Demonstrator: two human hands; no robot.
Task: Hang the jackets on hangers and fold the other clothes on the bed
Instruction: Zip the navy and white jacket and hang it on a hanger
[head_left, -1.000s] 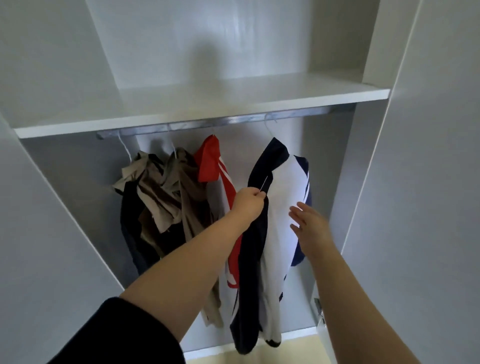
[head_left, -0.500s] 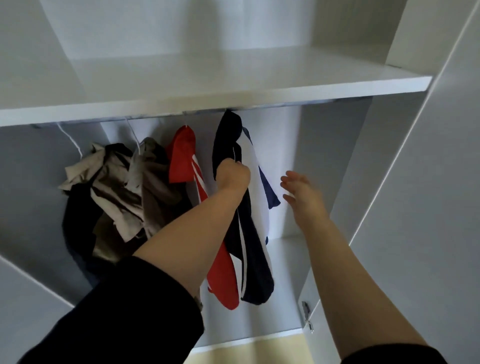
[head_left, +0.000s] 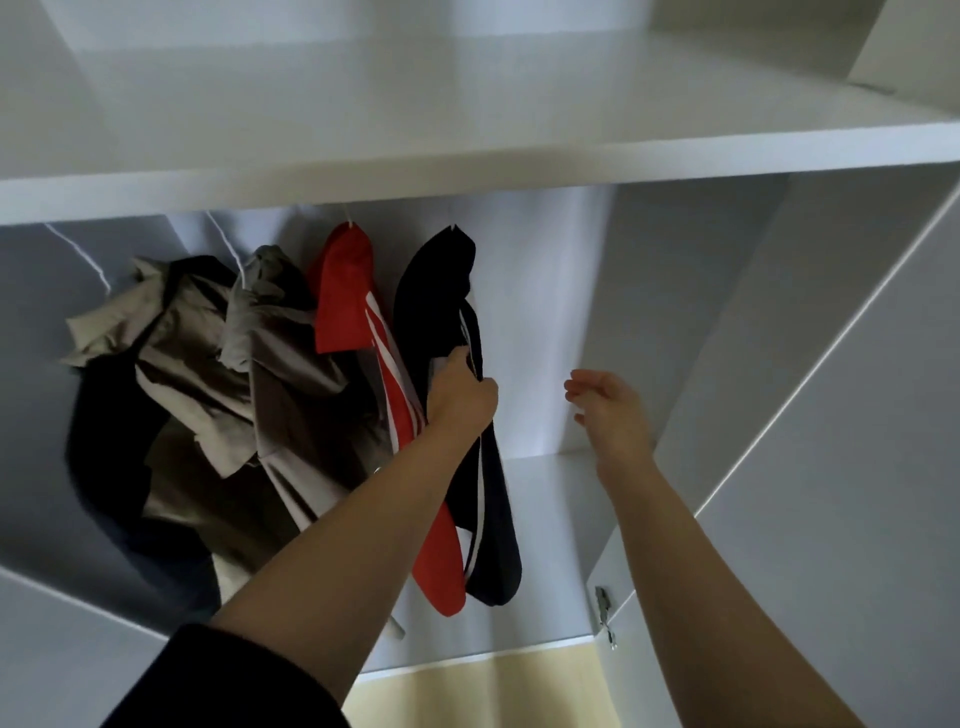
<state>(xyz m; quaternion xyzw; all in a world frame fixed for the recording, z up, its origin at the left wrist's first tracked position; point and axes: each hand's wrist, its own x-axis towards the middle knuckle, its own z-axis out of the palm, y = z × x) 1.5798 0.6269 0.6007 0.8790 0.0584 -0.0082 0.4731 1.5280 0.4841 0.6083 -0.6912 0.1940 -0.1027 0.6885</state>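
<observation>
Navy jacket (head_left: 441, 291) hanging, gripped by left hand (head_left: 460, 397); right hand (head_left: 608, 410) loose.

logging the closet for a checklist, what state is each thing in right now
navy jacket, hanging, front edge gripped by the left hand
red jacket, hanging beside the navy jacket
khaki and grey garments, hanging, bunched up
left hand, fingers curled on the navy jacket
right hand, open, holding nothing
wardrobe, open
</observation>
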